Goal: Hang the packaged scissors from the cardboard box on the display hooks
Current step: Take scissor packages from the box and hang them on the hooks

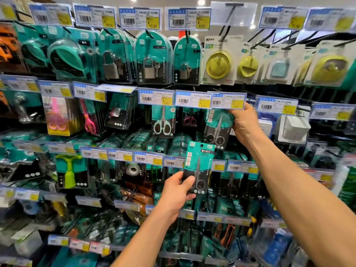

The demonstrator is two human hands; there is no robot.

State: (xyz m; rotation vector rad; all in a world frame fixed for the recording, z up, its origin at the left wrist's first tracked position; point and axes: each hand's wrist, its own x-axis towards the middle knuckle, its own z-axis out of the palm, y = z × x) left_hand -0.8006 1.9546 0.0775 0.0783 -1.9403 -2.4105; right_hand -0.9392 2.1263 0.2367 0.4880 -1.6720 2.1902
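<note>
With my left hand [177,191], fingers and thumb pinch a packaged scissors [199,160] upright by its lower end, mid-display. Up to the right, my right hand [244,124] fingers grip the hanging scissors pack [217,130] just beneath a price tag [228,101].

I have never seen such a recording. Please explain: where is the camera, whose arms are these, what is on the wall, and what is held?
No machine here: a person wears one camera on the head, so you see their own arms. Ahead, packed padlocks, scissors and price tags hang on shop hooks. The left hand grips a loose scissors pack. The right hand grips the top of a hanging pack, under a price tag.
</note>
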